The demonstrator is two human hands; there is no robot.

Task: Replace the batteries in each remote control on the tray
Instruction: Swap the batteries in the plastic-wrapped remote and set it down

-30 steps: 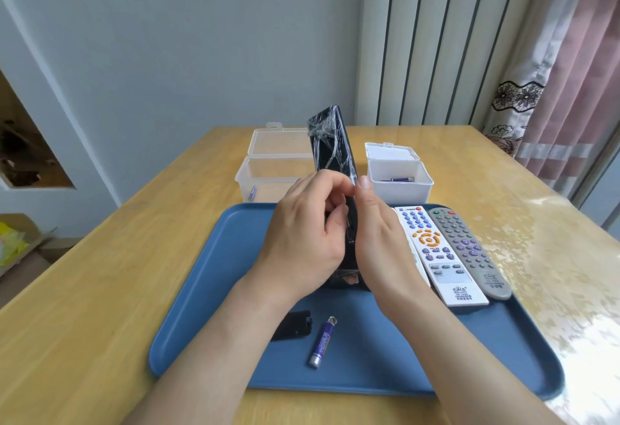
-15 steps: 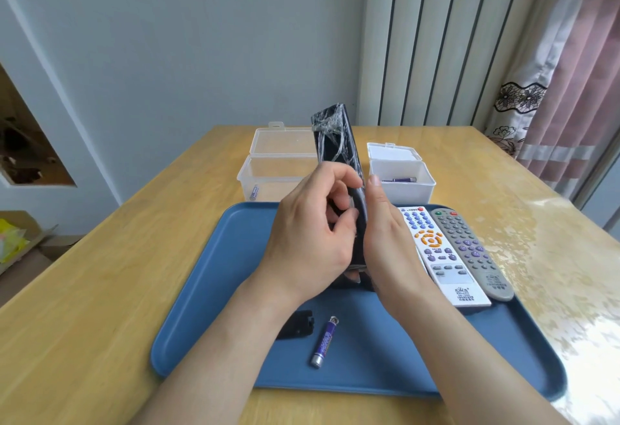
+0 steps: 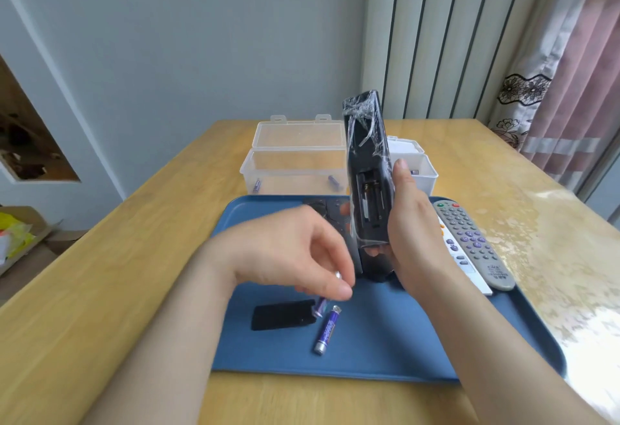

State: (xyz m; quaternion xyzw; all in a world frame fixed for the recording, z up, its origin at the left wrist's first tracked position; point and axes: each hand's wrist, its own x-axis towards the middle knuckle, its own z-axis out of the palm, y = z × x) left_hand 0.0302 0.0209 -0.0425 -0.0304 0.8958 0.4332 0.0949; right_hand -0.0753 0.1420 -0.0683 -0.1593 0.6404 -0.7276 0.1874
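Wooden table (image 3: 134,257) was seen under a blue tray (image 3: 402,340), with clear boxes (image 3: 295,156) set behind it. A black remote (image 3: 367,163), wrapped in film, was held upright over the tray by the right hand (image 3: 412,233), which was curled round its edge. Its open battery bay (image 3: 370,200) was turned to the camera. A blurred battery (image 3: 319,307) was pinched in the left hand (image 3: 295,250), just above a black cover (image 3: 281,314) and a second battery (image 3: 327,330) laid on the tray. A grey remote (image 3: 469,240) and a white remote (image 3: 451,247) were laid at the tray's right.

The wooden worktop (image 3: 134,290) carries a blue rectangular plastic tray (image 3: 402,330). A large clear plastic box (image 3: 295,169) and a small white plastic box (image 3: 426,174) stand behind it.
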